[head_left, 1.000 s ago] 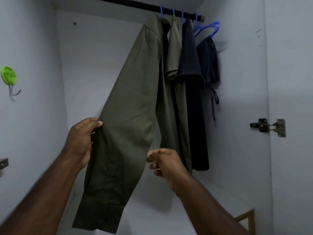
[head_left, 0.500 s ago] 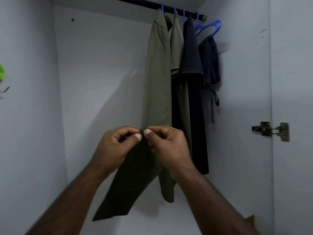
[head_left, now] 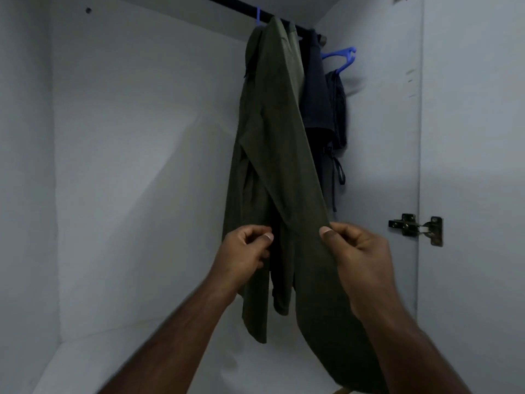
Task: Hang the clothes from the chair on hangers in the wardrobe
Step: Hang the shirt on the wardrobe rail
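Head view shows both hands raised inside the wardrobe, in front of an olive green shirt that hangs from the black rail. The left hand has its fingers curled, and the thumb tip lies at the left edge of the shirt's front panel; whether the cloth is really pinched there I cannot tell. The right hand pinches a long sleeve of the shirt between thumb and curled fingers, and the sleeve passes below these fingers and drops down along the right forearm. Above the fingers of both hands the shirt goes up to a blue hanger hook on the rail. To the right of the right fingers, and higher, dark garments hang on another blue hanger. Further right of the right fingers, a metal hinge sits on the side wall.
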A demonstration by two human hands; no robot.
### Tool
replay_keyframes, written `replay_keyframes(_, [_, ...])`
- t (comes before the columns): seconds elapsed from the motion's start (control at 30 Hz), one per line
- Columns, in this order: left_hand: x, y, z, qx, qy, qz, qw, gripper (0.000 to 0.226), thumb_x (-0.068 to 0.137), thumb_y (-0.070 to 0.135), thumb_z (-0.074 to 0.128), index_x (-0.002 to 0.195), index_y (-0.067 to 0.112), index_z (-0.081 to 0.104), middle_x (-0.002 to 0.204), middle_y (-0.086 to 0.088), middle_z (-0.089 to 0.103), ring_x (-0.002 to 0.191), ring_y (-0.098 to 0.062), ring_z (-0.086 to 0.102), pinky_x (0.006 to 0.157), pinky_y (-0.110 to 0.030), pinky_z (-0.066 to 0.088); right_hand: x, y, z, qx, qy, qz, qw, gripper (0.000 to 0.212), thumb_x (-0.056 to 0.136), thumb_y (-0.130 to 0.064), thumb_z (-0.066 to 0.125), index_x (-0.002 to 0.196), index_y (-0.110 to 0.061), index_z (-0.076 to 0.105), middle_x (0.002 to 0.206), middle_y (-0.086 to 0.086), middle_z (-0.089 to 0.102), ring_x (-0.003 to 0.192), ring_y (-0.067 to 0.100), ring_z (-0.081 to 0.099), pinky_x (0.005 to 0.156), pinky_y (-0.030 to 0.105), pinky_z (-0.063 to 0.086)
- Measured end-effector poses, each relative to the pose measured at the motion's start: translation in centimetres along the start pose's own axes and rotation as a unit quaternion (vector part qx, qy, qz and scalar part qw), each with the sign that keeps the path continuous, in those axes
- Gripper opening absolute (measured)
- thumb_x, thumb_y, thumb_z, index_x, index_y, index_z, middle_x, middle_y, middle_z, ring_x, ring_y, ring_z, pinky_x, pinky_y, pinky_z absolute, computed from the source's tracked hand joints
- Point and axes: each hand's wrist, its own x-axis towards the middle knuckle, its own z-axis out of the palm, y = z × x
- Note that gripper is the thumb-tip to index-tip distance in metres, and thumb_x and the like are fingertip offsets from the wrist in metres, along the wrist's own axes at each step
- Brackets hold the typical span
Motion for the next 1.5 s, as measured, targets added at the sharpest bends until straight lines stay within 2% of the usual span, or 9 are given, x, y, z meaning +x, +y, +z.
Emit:
replay_keyframes(0.17, [1.5, -0.4, 2.7, -0.084, -0.014, -0.068, 0.994, 0.024, 0.098, 0.033, 0.061, 0.12, 0.025, 0.068, 0.111, 0.005, 0.07, 0.099, -0.013, 0.067, 0.083, -0.031, 0.057, 0.2, -0.8, -2.1, 0.03, 0.007, 0.024, 0.999, 0.012, 0.091, -0.019, 0.067, 0.1, -0.017, 0.075, 0.093, -0.005, 0.075, 0.091, 0.01, 0.071, 0.088, 0.04, 0.058])
replay_keyframes(0.37, [2.0, 0.4, 4.6, -0.1, -0.069, -0.092, 0.988, 0.023, 0.098, 0.039, 0.06, 0.116, 0.026, 0.067, 0.11, 0.005, 0.071, 0.102, -0.015, 0.067, 0.089, -0.036, 0.056, 0.3, -2.8, -4.8, 0.109, -0.008, 0.06, 0.992, 0.015, 0.092, -0.017, 0.064, 0.097, -0.008, 0.075, 0.094, 0.007, 0.076, 0.09, 0.021, 0.074, 0.079, 0.043, 0.059])
replay_keyframes(0.53, [0.2, -1.2, 6.1, -0.183, -0.17, -0.213, 0.945, 0.035, 0.097, 0.044, 0.059, 0.119, 0.018, 0.067, 0.109, -0.002, 0.076, 0.105, -0.024, 0.071, 0.096, -0.044, 0.055, 0.3, -3.7, -6.0, 0.133, -0.015, 0.065, 0.989, 0.013, 0.093, -0.013, 0.063, 0.093, -0.005, 0.073, 0.084, 0.005, 0.076, 0.076, 0.014, 0.074, 0.059, 0.025, 0.058])
replay_keyframes(0.7, [-0.6, -2.2, 6.1, -0.277, -0.195, -0.241, 0.91, 0.036, 0.092, 0.036, 0.067, 0.12, 0.013, 0.071, 0.109, -0.007, 0.075, 0.105, -0.027, 0.07, 0.09, -0.043, 0.057, 0.5, -3.8, -6.4, 0.161, -0.016, 0.093, 0.982, 0.011, 0.092, -0.012, 0.066, 0.091, -0.004, 0.073, 0.092, 0.012, 0.076, 0.084, 0.022, 0.075, 0.065, 0.03, 0.059])
replay_keyframes(0.9, [-1.7, -2.2, 6.0, -0.26, -0.182, -0.223, 0.922, 0.03, 0.091, 0.031, 0.068, 0.116, 0.016, 0.073, 0.113, -0.008, 0.07, 0.103, -0.023, 0.066, 0.085, -0.041, 0.057, 0.5, -4.1, -6.2, 0.17, -0.025, 0.113, 0.979, 0.013, 0.09, -0.015, 0.067, 0.093, -0.004, 0.073, 0.098, 0.014, 0.075, 0.092, 0.027, 0.074, 0.07, 0.034, 0.06])
replay_keyframes(1.07, [-2.7, -2.0, 6.4, -0.296, -0.205, -0.238, 0.902, 0.027, 0.09, 0.03, 0.068, 0.11, 0.013, 0.074, 0.108, -0.013, 0.074, 0.096, -0.023, 0.07, 0.087, -0.041, 0.056, 0.4, -4.1, -6.4, 0.185, -0.032, 0.126, 0.974, 0.015, 0.09, -0.015, 0.067, 0.097, -0.002, 0.072, 0.101, 0.015, 0.075, 0.096, 0.029, 0.073, 0.075, 0.038, 0.06])
replay_keyframes(1.23, [-2.8, -2.4, 5.3, -0.356, -0.159, -0.22, 0.894, 0.038, 0.086, 0.019, 0.068, 0.122, 0.006, 0.07, 0.122, -0.015, 0.071, 0.116, -0.03, 0.066, 0.096, -0.047, 0.054, 0.1, -4.0, -7.0, 0.143, -0.018, 0.113, 0.983, 0.013, 0.093, -0.015, 0.066, 0.095, -0.005, 0.073, 0.092, 0.006, 0.077, 0.083, 0.018, 0.075, 0.069, 0.032, 0.061])
replay_keyframes(1.43, [-4.7, -1.6, 1.7, -0.357, -0.122, -0.139, 0.916, 0.033, 0.092, 0.015, 0.06, 0.124, 0.011, 0.067, 0.12, -0.013, 0.071, 0.102, -0.025, 0.072, 0.075, -0.04, 0.059, -0.6, -3.0, -7.4, 0.045, -0.033, 0.085, 0.995, 0.012, 0.094, -0.015, 0.064, 0.097, -0.008, 0.073, 0.091, 0.001, 0.076, 0.086, 0.017, 0.074, 0.07, 0.03, 0.057])
replay_keyframes(1.5, [-5.6, -1.2, 0.2, -0.338, -0.104, -0.093, 0.931, 0.036, 0.088, 0.016, 0.061, 0.123, 0.014, 0.067, 0.118, -0.01, 0.072, 0.101, -0.026, 0.072, 0.076, -0.041, 0.057, -1.1, -2.9, -7.2, 0.038, -0.04, 0.07, 0.996, 0.014, 0.093, -0.014, 0.063, 0.101, -0.008, 0.073, 0.091, 0.001, 0.076, 0.086, 0.016, 0.073, 0.073, 0.032, 0.059])
